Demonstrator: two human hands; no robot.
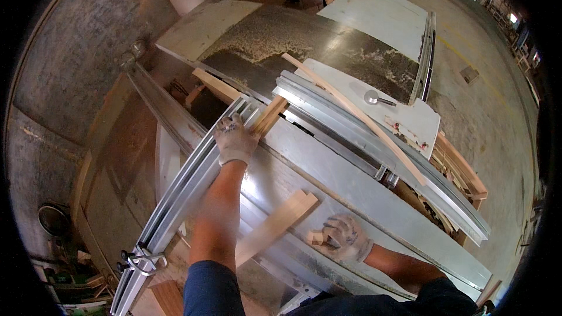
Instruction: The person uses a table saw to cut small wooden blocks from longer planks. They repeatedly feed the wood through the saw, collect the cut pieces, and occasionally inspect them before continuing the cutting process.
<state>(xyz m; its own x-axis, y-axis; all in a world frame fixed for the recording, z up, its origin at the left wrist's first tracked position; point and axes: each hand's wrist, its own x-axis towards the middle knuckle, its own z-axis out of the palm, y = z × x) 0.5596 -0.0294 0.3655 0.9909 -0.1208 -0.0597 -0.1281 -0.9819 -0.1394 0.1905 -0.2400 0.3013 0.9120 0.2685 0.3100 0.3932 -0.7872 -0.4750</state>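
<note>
My left hand (235, 138), in a pale work glove, lies over an aluminium fence (193, 184). Its fingers curl at the fence's top, and its thumb side presses a short wooden strip (273, 114) whose near end it covers. Nearer to me, a longer pale wooden board (280, 224) lies at a slant across the grey metal saw table (357, 178), partly behind my left forearm. My right hand (348, 239), gloved too, is low over the table to the right of that board. Its fingers close around a small wooden block (317, 237).
Beyond the hands runs a long aluminium rail (374, 140) with a thin wooden slat (357, 117) across it. A lever knob (372, 98) stands on a white plate. Offcuts fill a wooden bin (456, 167) at right. A clamp (142, 260) sits on the fence's near end.
</note>
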